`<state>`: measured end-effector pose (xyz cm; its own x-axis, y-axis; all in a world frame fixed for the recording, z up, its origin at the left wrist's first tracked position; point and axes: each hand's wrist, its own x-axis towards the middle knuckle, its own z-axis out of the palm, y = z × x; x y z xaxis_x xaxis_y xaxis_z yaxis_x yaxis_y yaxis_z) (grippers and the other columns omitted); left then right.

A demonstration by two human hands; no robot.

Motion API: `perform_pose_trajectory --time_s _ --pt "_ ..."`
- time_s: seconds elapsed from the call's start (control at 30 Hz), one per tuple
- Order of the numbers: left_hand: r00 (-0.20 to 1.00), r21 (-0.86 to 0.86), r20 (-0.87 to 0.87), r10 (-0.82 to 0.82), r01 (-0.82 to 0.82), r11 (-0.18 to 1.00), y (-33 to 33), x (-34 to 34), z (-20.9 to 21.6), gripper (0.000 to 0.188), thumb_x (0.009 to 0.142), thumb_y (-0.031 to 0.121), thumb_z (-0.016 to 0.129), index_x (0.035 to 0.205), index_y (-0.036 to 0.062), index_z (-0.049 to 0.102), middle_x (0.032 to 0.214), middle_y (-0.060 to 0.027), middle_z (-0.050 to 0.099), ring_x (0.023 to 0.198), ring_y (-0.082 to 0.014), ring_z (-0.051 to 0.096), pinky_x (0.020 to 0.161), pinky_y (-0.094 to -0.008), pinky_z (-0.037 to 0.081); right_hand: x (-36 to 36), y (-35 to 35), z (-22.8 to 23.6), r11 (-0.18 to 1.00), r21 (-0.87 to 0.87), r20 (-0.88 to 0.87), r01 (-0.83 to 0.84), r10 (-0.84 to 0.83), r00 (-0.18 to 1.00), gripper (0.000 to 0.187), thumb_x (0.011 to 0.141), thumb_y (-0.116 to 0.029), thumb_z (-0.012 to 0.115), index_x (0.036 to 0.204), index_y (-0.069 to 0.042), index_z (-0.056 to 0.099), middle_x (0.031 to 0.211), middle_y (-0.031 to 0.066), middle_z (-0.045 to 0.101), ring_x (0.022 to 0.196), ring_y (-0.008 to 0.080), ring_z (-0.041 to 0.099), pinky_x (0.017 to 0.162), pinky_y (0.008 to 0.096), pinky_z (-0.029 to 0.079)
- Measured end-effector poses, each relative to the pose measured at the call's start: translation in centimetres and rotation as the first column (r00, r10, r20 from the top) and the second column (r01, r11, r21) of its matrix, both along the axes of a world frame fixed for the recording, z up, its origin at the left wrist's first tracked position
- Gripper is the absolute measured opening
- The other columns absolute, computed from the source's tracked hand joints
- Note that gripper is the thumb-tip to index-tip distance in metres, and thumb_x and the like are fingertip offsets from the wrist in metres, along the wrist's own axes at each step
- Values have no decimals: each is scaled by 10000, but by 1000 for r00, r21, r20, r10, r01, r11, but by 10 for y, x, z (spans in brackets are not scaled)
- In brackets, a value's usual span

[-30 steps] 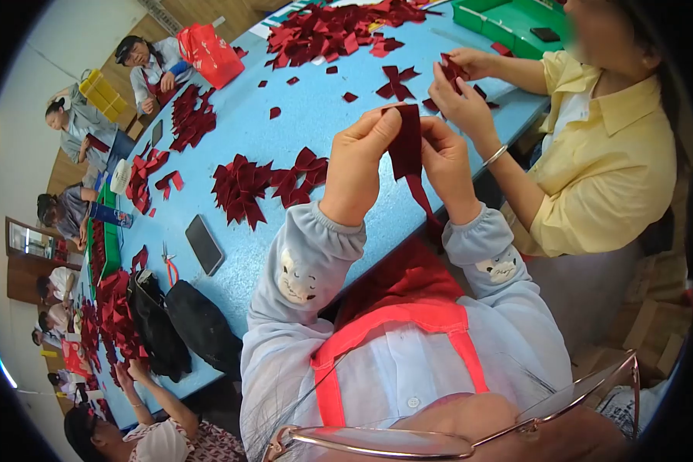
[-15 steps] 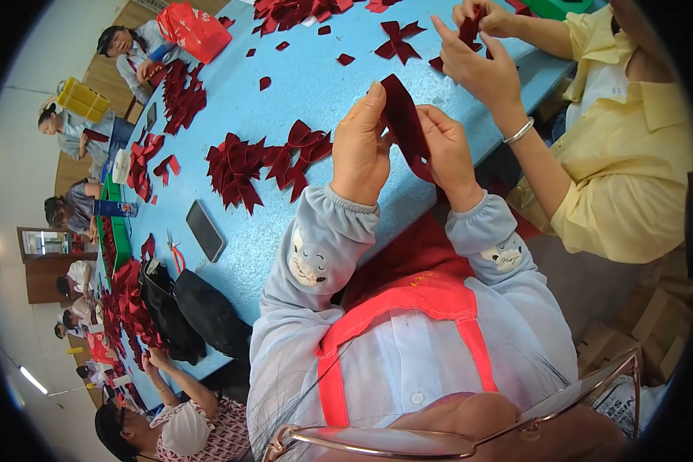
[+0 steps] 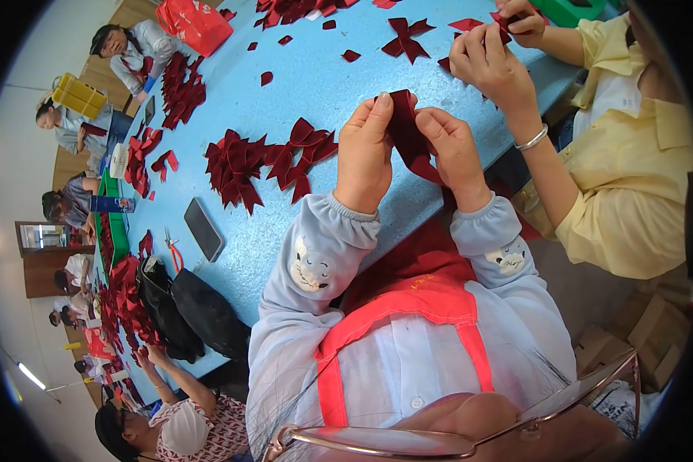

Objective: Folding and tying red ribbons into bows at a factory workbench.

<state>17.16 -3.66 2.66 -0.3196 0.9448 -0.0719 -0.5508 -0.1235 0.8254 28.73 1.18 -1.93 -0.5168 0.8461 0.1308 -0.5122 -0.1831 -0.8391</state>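
Note:
A dark red velvet ribbon (image 3: 410,138) hangs between my two hands over the near edge of the blue table. My left hand (image 3: 366,158) pinches its upper end between thumb and fingers. My right hand (image 3: 456,154) grips the ribbon's right edge a little lower, thumb on top. The lower end of the strip trails down past my right hand and is partly hidden. Left of my hands lie finished red bows (image 3: 302,154), beside a heaped pile of bows (image 3: 235,171).
A phone (image 3: 203,229), orange-handled pliers (image 3: 175,254) and a black bag (image 3: 208,312) lie to the left. At right, a co-worker's hand (image 3: 494,73) is close by, working red ribbon. A single bow (image 3: 406,40) and scraps lie farther back. A green tray (image 3: 114,223) stands far left.
Both my hands have come closer together on the ribbon, the right one moving up its edge. The co-worker's near hand has curled its fingers and shifted slightly right.

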Motion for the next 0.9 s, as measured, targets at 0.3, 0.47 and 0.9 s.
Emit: perform_pose_trajectory --time_s 0.3,0.47,0.9 --pt "996 1 -83 27 -27 1000 2 2 4 268 919 259 512 967 0 563 932 -87 630 827 -142 587 747 -252 464 1 1 10 990 132 204 55 -82 976 160 835 -95 621 957 9 623 843 0 625 742 53 548 669 181 436" --pt "998 -34 -61 -23 21 999 2 -2 -11 287 923 283 501 973 7 566 953 -83 625 861 -145 582 752 -270 466 3 1 -1 986 112 164 123 -140 976 140 826 -70 620 947 -2 637 842 10 631 750 57 553 672 187 440" --pt "973 -257 -135 -185 146 955 -11 -18 -12 306 859 300 599 1013 37 617 896 -24 612 817 -96 540 642 -243 404 3 2 -7 989 102 131 103 -116 985 156 822 -37 607 971 -4 637 858 6 632 773 69 563 707 208 457"
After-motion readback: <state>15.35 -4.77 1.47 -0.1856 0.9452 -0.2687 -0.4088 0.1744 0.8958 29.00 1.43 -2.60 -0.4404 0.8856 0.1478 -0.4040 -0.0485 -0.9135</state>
